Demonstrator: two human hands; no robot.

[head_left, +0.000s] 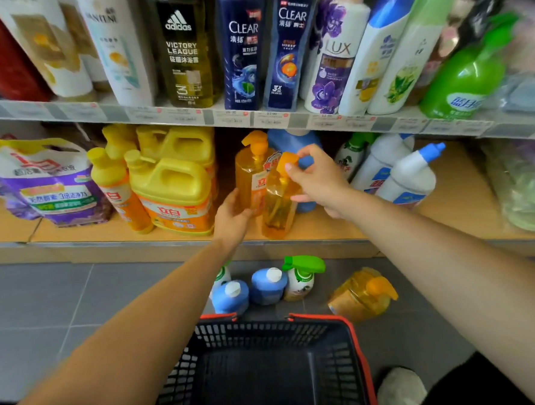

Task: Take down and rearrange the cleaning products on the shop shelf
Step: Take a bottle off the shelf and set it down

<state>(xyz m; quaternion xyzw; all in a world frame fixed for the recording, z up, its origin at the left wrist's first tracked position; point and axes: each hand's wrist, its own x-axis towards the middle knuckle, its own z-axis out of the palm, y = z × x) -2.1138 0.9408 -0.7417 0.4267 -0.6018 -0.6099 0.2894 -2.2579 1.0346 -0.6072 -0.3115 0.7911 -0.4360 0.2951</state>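
An orange pump bottle (277, 208) stands tilted at the front of the low wooden shelf (318, 230). My right hand (316, 177) pinches its orange pump head. My left hand (232, 215) reaches in from the left with its fingers against the bottle's lower side. A second orange pump bottle (250, 169) stands just behind, with a blue bottle (290, 140) further back. On the floor lie two blue-capped bottles (231, 295) (268, 285), a green-trigger spray bottle (302, 278) and another orange pump bottle (362, 295).
A black basket with a red rim (355, 331) sits on the grey floor below me. Yellow detergent jugs (171, 189) and a purple refill bag (55, 190) fill the shelf's left. White toilet-cleaner bottles (410, 174) stand right. Shampoo bottles (241, 47) line the upper shelf.
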